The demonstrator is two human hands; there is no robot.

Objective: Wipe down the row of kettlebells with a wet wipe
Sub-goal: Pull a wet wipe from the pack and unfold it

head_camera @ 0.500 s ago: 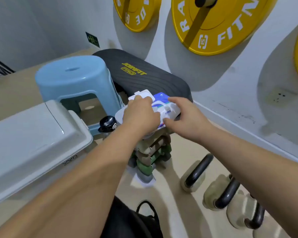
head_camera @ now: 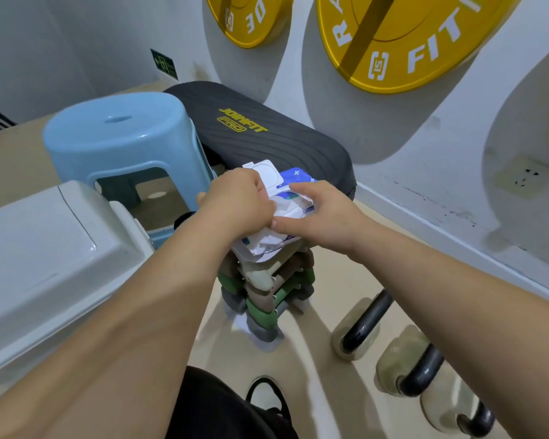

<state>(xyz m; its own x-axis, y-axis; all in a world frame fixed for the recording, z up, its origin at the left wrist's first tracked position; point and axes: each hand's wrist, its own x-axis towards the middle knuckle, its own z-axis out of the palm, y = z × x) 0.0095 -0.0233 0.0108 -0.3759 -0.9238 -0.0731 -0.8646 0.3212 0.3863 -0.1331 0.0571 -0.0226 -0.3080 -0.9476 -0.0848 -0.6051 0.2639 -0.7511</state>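
Note:
A blue and white pack of wet wipes [head_camera: 293,210] lies on top of a stack of small dumbbells [head_camera: 267,289], its white flip lid [head_camera: 267,172] standing open. My left hand [head_camera: 235,201] pinches a white wipe [head_camera: 267,245] that hangs out of the pack's opening. My right hand [head_camera: 317,213] holds the pack down, thumb on its near side and fingers over the top. Three pale kettlebells with black handles stand in a row on the floor at the lower right: the first kettlebell [head_camera: 358,327], the second [head_camera: 406,369], the third [head_camera: 457,413].
A light blue plastic stool [head_camera: 121,141] and a black balance pad [head_camera: 267,134] stand behind the stack. A white lidded bin [head_camera: 45,255] is at the left. Yellow weight plates [head_camera: 403,42] hang on the grey wall. My shoe [head_camera: 267,397] is on the floor below.
The lid of the pack has been flipped open. My left hand has drawn a wipe partly out of the opening, and the camera has moved closer.

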